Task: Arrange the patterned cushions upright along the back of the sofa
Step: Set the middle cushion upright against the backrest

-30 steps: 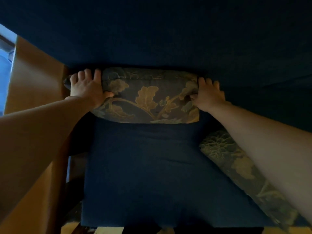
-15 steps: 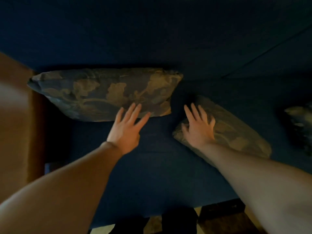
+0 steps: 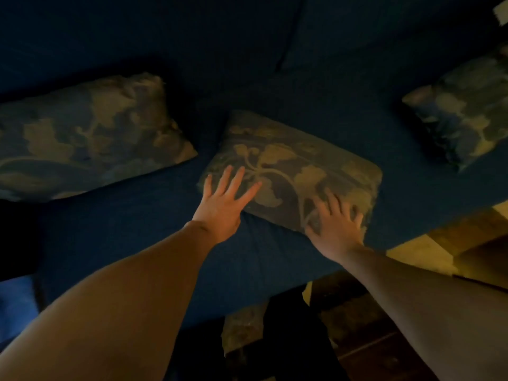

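Note:
Three floral patterned cushions are on a dark blue sofa [image 3: 132, 232]. The left cushion [image 3: 82, 136] leans against the sofa back. The middle cushion [image 3: 297, 166] lies flat on the seat. My left hand [image 3: 225, 204] rests on its near left corner, fingers spread. My right hand [image 3: 335, 224] presses on its near right corner, fingers spread and slightly curled over the edge. A third cushion [image 3: 464, 111] sits at the far right near the backrest, partly cut off by the frame.
The sofa back [image 3: 247, 37] fills the top of the view. Wooden floor [image 3: 428, 243] shows past the seat's front edge at the lower right. The room is dim.
Both hands left the left cushion, which stays against the back. The view swung right, and both hands now lie on the middle cushion.

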